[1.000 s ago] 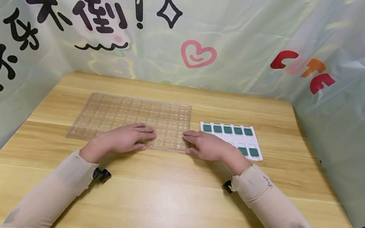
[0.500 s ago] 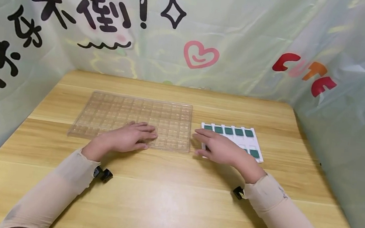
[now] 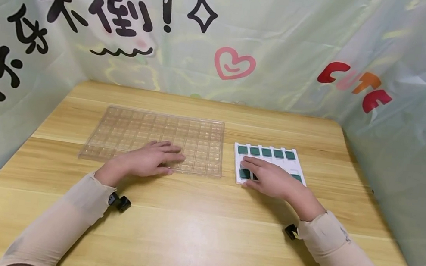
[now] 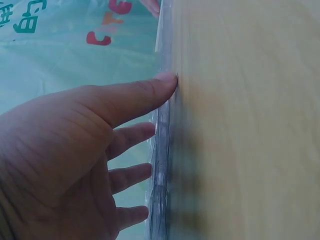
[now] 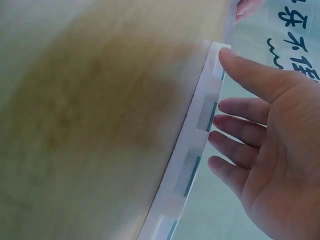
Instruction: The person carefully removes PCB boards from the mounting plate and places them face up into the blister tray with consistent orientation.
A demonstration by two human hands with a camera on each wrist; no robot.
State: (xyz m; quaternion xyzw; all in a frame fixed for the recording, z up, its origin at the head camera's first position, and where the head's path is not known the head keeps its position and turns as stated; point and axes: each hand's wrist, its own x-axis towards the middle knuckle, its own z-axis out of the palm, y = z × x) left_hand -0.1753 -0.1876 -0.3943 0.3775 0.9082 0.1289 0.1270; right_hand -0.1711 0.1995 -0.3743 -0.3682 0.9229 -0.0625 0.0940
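A clear plastic tray (image 3: pixel 139 127) divided into many small compartments lies flat on the left half of the table. My left hand (image 3: pixel 148 159) rests at its near edge, fingers spread over the compartments; in the left wrist view the thumb tip meets the edge of the clear tray (image 4: pixel 161 145). To the right lies a white holder (image 3: pixel 268 160) with two rows of dark green square pieces (image 3: pixel 266 152). Over its near row, my right hand (image 3: pixel 270 178) reaches with extended fingers and hides some pieces. In the right wrist view, the fingertips are right at the edge of the white holder (image 5: pixel 187 140).
The wooden table (image 3: pixel 186 234) holds both trays, with a gap between them. A printed cloth (image 3: pixel 285 41) with lettering and a heart hangs around the back and sides. A small black device (image 3: pixel 120 202) sits at the left wrist, another black device (image 3: pixel 291 232) at the right.
My right hand has moved right, from the clear tray's right edge to over the white holder. The left hand has stayed on the clear tray.
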